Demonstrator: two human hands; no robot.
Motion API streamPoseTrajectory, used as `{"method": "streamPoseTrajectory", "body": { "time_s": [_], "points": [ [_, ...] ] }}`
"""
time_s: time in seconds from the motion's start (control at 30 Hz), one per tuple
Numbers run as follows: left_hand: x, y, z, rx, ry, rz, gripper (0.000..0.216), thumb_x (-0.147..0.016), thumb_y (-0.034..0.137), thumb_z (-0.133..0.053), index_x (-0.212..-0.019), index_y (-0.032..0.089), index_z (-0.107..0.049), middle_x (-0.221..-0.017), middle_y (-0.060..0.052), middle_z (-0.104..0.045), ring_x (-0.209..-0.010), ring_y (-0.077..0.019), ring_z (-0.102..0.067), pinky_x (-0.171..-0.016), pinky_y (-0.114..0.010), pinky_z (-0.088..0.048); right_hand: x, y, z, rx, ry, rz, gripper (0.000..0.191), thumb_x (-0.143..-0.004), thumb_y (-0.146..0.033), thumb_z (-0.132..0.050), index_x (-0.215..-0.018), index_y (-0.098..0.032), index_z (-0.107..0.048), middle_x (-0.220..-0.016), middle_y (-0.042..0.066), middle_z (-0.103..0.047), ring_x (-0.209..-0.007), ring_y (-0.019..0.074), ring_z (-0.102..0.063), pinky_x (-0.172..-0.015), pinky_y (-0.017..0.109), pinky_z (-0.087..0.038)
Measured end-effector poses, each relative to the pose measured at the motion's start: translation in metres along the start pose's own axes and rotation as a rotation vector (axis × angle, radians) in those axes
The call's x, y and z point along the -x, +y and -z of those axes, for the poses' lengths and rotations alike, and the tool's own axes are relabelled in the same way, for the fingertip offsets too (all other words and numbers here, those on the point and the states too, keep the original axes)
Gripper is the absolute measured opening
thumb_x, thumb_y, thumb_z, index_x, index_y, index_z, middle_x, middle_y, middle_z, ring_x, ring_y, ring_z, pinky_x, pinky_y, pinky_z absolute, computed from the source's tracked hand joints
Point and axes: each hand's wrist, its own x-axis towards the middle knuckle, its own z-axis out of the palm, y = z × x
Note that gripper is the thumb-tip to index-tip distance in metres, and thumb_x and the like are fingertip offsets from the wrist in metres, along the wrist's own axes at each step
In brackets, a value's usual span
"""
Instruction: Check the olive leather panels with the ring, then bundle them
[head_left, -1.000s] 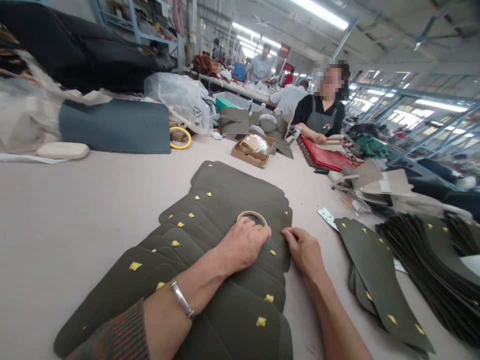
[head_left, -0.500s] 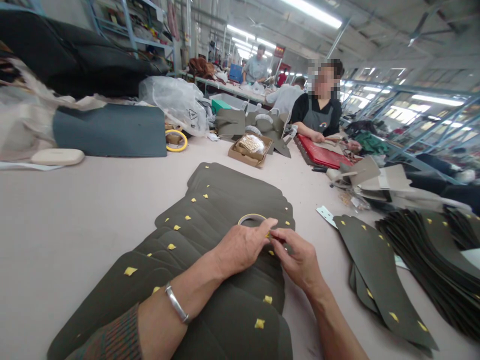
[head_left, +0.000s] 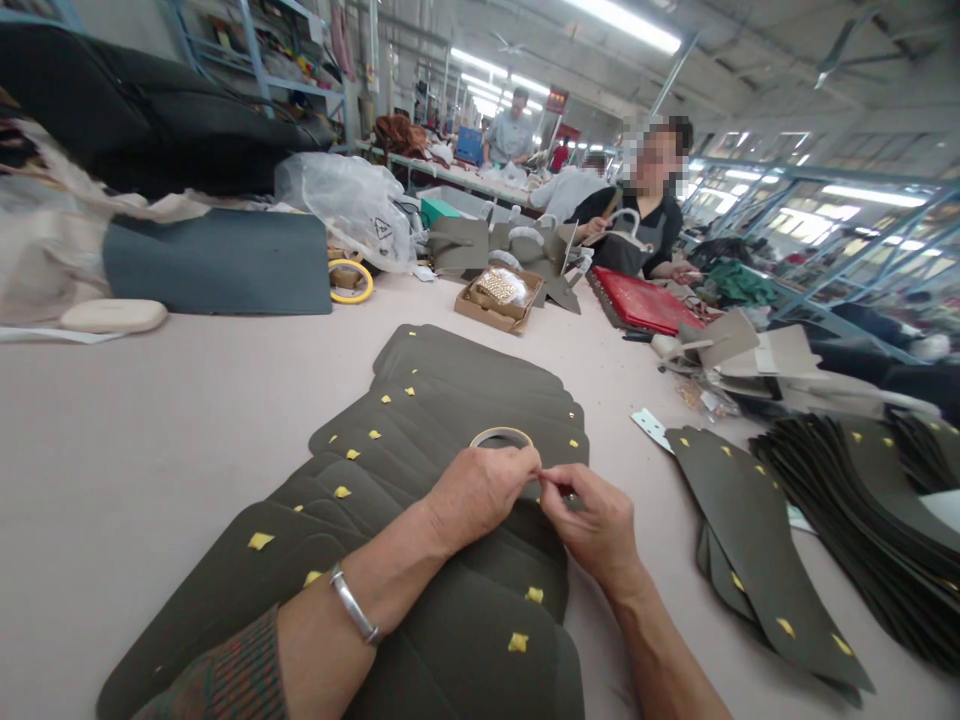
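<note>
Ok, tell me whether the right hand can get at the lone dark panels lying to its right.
Probably yes. The right hand is pinching something small with the left hand, but bare table lies between it and the dark panels, with nothing in the way.

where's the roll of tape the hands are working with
In the head view the tape roll lies flat on the overlapped dark panels, centre frame, just beyond the left hand and right hand.
</note>
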Motion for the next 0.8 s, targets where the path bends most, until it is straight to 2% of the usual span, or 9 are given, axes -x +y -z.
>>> {"method": "streamPoseTrajectory", "body": {
  "time_s": [0.07, 0.17, 0.23, 0.33, 0.43, 0.53, 0.67, 0.8],
  "points": [
    [-0.001, 0.002, 0.000, -0.063, 0.019, -0.026, 0.013, -0.094, 0.018, -0.042, -0.090, 0.019, -0.054, -0.082, 0.000, -0.065, -0.076, -0.0148, -0.064, -0.064, -0.023, -0.047, -0.002, -0.006, -0.001, -0.134, -0.002, -0.175, 0.013, -0.078, -0.026, -0.057, -0.072, -0.022, -0.067, -0.063, 0.002, -0.069, -0.054, 0.0141, -0.062, -0.056, 0.025, -0.051],
    [0.000, 0.007, 0.001, -0.110, 0.054, -0.085, 0.015, -0.093, 0.017, -0.041, -0.086, 0.019, -0.054, -0.077, -0.001, -0.062, -0.070, -0.0142, -0.060, -0.060, -0.023, -0.045, -0.005, -0.007, -0.004, -0.492, -0.033, -0.500, 0.015, -0.073, -0.033, -0.064, -0.067, -0.019, -0.065, -0.052, -0.001, -0.063, -0.045, 0.0127, -0.058, -0.047, 0.024, -0.049],
    [0.002, 0.010, 0.001, -0.093, 0.073, -0.118, 0.016, -0.094, 0.018, -0.039, -0.086, 0.018, -0.054, -0.078, -0.001, -0.061, -0.070, -0.0140, -0.059, -0.062, -0.023, -0.045, -0.007, 0.002, -0.003, -0.697, -0.002, -0.689, 0.020, -0.067, -0.036, -0.071, -0.067, -0.017, -0.064, -0.049, -0.002, -0.060, -0.041, 0.0111, -0.055, -0.044, 0.023, -0.049],
    [0.003, 0.011, 0.000, -0.063, 0.068, -0.084, 0.018, -0.096, 0.021, -0.037, -0.090, 0.018, -0.054, -0.081, -0.001, -0.063, -0.075, -0.0141, -0.060, -0.068, -0.024, -0.046, -0.004, 0.024, 0.006, -0.780, -0.010, -0.847, 0.028, -0.059, -0.037, -0.079, -0.069, -0.015, -0.066, -0.050, -0.003, -0.060, -0.043, 0.0095, -0.055, -0.044, 0.022, -0.050],
    [0.001, 0.008, -0.001, -0.112, 0.013, 0.027, 0.015, -0.097, 0.023, -0.040, -0.093, 0.018, -0.054, -0.086, -0.002, -0.064, -0.081, -0.0170, -0.061, -0.070, -0.027, -0.047, 0.004, 0.044, 0.022, -0.690, -0.152, -0.852, 0.034, -0.059, -0.041, -0.081, -0.074, -0.012, -0.070, -0.060, 0.002, -0.065, -0.052, 0.0104, -0.059, -0.051, 0.022, -0.053],
    [-0.003, 0.005, -0.001, -0.186, -0.065, 0.084, 0.012, -0.094, 0.016, -0.043, -0.091, 0.019, -0.054, -0.088, -0.003, -0.064, -0.082, -0.0194, -0.058, -0.071, -0.030, -0.047, 0.012, 0.054, 0.030, -0.607, -0.223, -0.832, 0.038, -0.062, -0.046, -0.079, -0.076, -0.012, -0.070, -0.060, 0.002, -0.065, -0.051, 0.0103, -0.058, -0.052, 0.023, -0.053],
    [-0.004, 0.003, -0.001, -0.178, -0.128, 0.069, 0.017, -0.090, 0.008, -0.042, -0.090, 0.018, -0.055, -0.094, -0.005, -0.064, -0.089, -0.0201, -0.055, -0.077, -0.033, -0.046, 0.017, 0.055, 0.027, -0.478, -0.274, -0.758, 0.037, -0.068, -0.049, -0.073, -0.074, -0.013, -0.069, -0.054, 0.001, -0.061, -0.048, 0.0107, -0.054, -0.047, 0.022, -0.048],
    [-0.005, 0.001, -0.001, -0.171, -0.139, 0.039, 0.018, -0.088, 0.006, -0.042, -0.089, 0.018, -0.056, -0.096, -0.006, -0.063, -0.091, -0.0204, -0.053, -0.084, -0.035, -0.044, 0.016, 0.054, 0.025, -0.319, -0.356, -0.684, 0.031, -0.076, -0.046, -0.064, -0.078, -0.015, -0.069, -0.055, -0.001, -0.059, -0.048, 0.0110, -0.052, -0.047, 0.022, -0.046]
  ]
}}
